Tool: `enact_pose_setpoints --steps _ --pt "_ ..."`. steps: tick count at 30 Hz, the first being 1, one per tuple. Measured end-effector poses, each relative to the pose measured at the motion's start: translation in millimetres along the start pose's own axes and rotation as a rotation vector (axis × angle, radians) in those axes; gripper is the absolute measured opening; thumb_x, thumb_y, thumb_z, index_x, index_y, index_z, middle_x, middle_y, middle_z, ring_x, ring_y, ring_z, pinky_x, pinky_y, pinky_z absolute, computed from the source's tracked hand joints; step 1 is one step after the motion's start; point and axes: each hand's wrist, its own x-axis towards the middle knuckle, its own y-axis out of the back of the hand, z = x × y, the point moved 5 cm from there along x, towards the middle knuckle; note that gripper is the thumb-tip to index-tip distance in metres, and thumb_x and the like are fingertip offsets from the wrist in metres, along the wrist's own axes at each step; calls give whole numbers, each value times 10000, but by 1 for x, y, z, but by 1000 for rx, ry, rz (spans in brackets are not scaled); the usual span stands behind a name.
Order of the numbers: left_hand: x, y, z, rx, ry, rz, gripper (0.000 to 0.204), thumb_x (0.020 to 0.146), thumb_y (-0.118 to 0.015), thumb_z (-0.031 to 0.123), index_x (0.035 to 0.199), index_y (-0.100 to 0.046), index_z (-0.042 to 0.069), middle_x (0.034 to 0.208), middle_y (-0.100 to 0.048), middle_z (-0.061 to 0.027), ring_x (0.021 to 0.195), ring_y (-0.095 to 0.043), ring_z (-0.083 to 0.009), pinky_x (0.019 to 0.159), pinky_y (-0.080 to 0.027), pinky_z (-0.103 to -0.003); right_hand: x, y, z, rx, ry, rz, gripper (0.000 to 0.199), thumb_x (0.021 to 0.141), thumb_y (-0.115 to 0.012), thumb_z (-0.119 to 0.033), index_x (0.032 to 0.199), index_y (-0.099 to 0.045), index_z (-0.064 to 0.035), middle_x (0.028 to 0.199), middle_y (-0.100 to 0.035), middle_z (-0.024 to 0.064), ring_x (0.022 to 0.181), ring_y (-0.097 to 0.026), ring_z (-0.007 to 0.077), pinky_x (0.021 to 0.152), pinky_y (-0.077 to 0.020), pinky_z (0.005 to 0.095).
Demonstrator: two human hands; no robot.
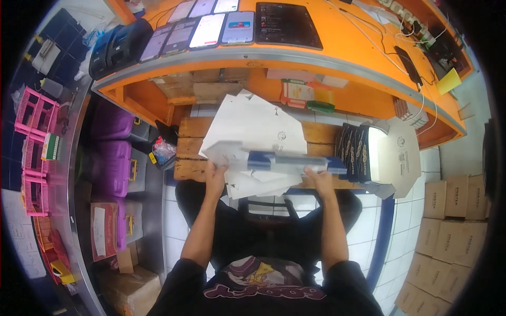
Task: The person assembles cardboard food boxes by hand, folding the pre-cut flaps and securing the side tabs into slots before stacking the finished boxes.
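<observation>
Both hands grip a flat white and dark-blue carton blank (287,162), held level over the wooden bench and smeared by motion. My left hand (215,178) is closed on its left part, and my right hand (319,178) pinches its near edge on the right. Under and behind it lies a pile of white carton blanks (247,124) with small dark prints. To the right of my right hand stands a row of dark folded cartons (354,150), with light printed patterns. A larger pale carton blank (405,152) leans against their right end.
Ahead is an orange table (337,31) bearing several phones (207,30), a dark tablet (287,25) and cables. Purple bins (112,160) fill a shelf at left, beside pink baskets (36,131). Brown boxes (453,237) are stacked at right. The wooden bench (188,152) is before me.
</observation>
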Motion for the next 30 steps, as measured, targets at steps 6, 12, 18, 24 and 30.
enact_pose_setpoints --steps 6,12,18,24,30 --pt "6 -2 7 108 104 93 450 872 -573 -15 1319 -534 -44 1234 -634 -124 1099 -631 -205 986 -496 -344 -4 -12 -43 -332 321 307 694 856 -823 -162 1416 -480 64 1358 -585 230 1216 -607 307 1040 -505 419" --pt "24 33 -53 202 451 132 343 863 -569 74 1192 -613 -15 1092 -656 -85 1032 -629 -197 924 -503 -351 -40 -83 -29 -1116 653 -118 860 773 -869 -327 1486 -468 -61 1526 -454 224 1402 -450 382 1182 -323 560" --pt "23 35 -37 32 503 88 379 847 -516 56 1178 -663 -57 1035 -679 -102 941 -631 -185 832 -493 -326 -47 -98 -12 -1350 890 -96 613 797 -770 -226 1346 -568 -43 1355 -575 167 1293 -538 326 1122 -386 553" --pt "22 40 -10 897 -13 179 402 829 -612 85 1201 -655 -60 1075 -684 -200 1009 -647 -334 898 -503 -436 -21 -114 -10 -1348 885 -255 378 807 -686 -156 1165 -660 -39 1158 -664 111 1105 -635 310 1007 -492 444" --pt "-37 -54 17 1065 -328 -546 670 803 -782 288 1358 -573 -25 1284 -614 -213 1238 -547 -397 1123 -368 -534 30 -118 -33 -1343 447 -664 262 875 -710 -242 1080 -758 -84 1070 -720 134 1017 -685 338 872 -536 459"
